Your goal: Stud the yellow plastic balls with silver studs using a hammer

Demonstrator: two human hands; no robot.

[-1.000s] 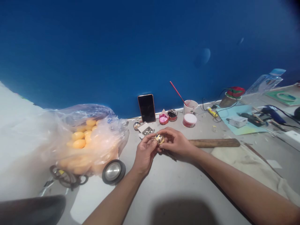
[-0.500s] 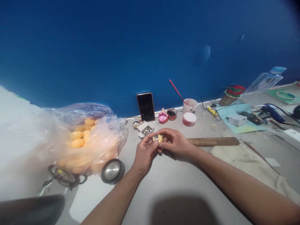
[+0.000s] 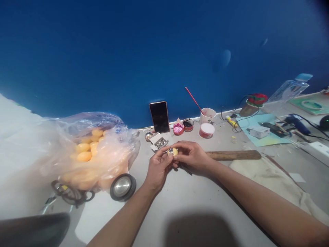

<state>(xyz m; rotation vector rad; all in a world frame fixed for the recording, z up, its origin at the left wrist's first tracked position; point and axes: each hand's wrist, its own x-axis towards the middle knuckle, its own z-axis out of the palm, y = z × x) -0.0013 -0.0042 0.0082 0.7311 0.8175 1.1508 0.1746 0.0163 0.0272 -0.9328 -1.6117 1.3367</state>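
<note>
Between my two hands is a small yellow egg-shaped ball point(image 3: 175, 152), with shiny silver pieces on its left side. My left hand point(image 3: 159, 168) pinches it from the left, thumb in front. From the right, the fingers and thumb of my right hand point(image 3: 191, 156) close on it too. A thin dark thing point(image 3: 189, 171) shows under the right palm; I cannot make out what it is. Just beyond my left fingers lies an open white box point(image 3: 159, 141) of small silver pieces. A silver mirrored ball point(image 3: 148, 136) sits behind that box.
A clear plastic bag point(image 3: 120, 137) of yellow balls lies left, beside a round black-rimmed metal object point(image 3: 122, 187). A phone point(image 3: 159, 116) leans on the blue wall. Small tubs point(image 3: 207, 130) and a cup point(image 3: 208, 115) stand behind my hands; a wooden stick point(image 3: 235, 155) and cloth point(image 3: 267, 181) lie right.
The hands and the yellow ball stay almost in place; the ball looks slightly turned. The whole view has shifted a little.
</note>
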